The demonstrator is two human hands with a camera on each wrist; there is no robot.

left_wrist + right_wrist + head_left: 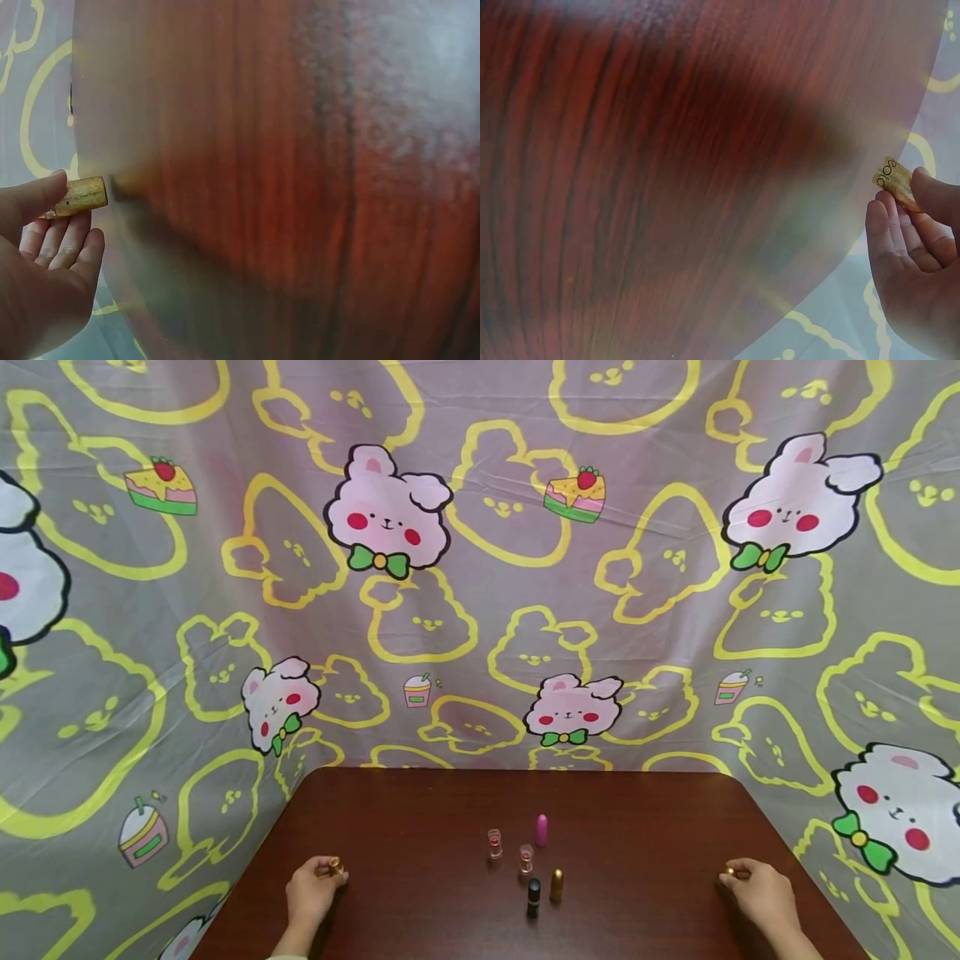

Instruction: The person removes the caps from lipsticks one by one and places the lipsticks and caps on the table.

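At the table's left side, my left hand [311, 889] pinches a short gold lipstick tube [86, 193] between thumb and fingers. Its end points toward the table's middle. Far over on the right side, my right hand [761, 893] pinches another small gold lipstick tube [895, 182], which has dark lettering near its end. The fingers cover part of each tube. Between the hands, several lipsticks stand upright: a black one [533, 898], a gold one [557, 886], a pink one [542, 831] and two clear-topped ones with reddish tips [495, 844], the nearer clear one [527, 861] behind the black lipstick.
A dark red-brown wooden table [420, 802] with rounded far corners lies under both hands. Grey cloth [480, 585] printed with bunnies and yellow outlines hangs behind it and along both sides. Both hands are near the table's side edges.
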